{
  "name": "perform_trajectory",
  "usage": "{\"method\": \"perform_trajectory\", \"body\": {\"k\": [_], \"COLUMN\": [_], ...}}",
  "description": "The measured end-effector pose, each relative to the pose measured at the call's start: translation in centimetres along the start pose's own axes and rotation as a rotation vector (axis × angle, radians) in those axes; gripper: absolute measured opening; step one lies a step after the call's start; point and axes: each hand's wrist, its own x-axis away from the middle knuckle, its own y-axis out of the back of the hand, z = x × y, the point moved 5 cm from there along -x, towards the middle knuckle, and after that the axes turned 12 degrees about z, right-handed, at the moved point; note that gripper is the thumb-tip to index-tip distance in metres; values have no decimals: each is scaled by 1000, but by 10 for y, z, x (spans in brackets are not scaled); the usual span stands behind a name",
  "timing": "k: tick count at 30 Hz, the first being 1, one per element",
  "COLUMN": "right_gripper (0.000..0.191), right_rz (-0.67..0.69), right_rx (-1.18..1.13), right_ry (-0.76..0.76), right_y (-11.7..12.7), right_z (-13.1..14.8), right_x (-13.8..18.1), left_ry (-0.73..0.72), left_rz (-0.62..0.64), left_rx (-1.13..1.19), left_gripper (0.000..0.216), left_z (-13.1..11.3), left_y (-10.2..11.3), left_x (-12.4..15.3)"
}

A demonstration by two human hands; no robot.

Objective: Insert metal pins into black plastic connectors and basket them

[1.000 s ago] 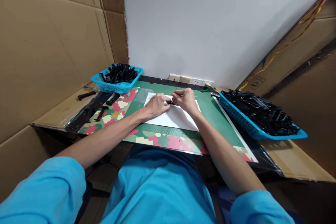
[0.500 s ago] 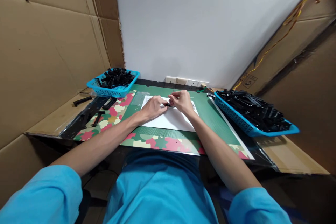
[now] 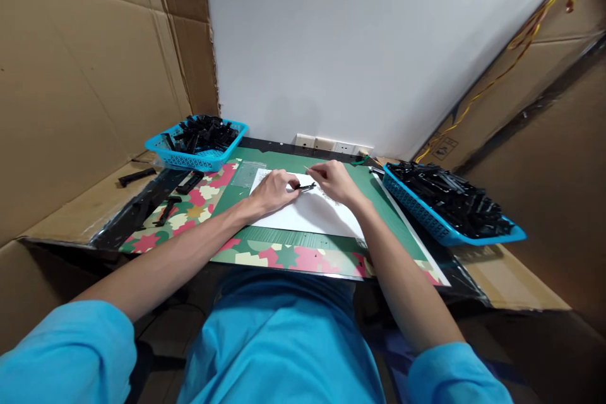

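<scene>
While the left hand (image 3: 273,192) closes its grip around one end of a black part (image 3: 307,187), the long axis runs rightward from that grip toward the nearby right hand (image 3: 337,182), whose grip pinches a thin item (image 3: 307,168), unidentifiable.

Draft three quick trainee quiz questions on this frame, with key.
1. Open question: which hand grips the small black part?
2. True or false: the right blue basket is heaped fuller than the left blue basket.
3. Fill in the missing colour: the hands work over a ____ sheet, which lies on a green mat.

Key:
1. The left hand.
2. True.
3. White.
</scene>
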Motion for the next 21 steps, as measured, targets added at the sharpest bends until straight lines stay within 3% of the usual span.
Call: {"method": "perform_trajectory", "body": {"k": [3,6,21], "right_gripper": [32,36,37], "right_rz": [116,171,315], "right_rx": [58,53,-43], "right_ry": [24,24,27], "right_y": [0,-3,-14], "right_z": [1,1,9], "right_x": [6,9,9], "left_ry": [6,18,81], "left_rz": [-17,-24,-11], "left_rx": [15,16,-7], "left_gripper": [15,14,13], "left_z": [-1,-2,-11], "left_y": [0,1,6], "left_x": [0,0,1]}}
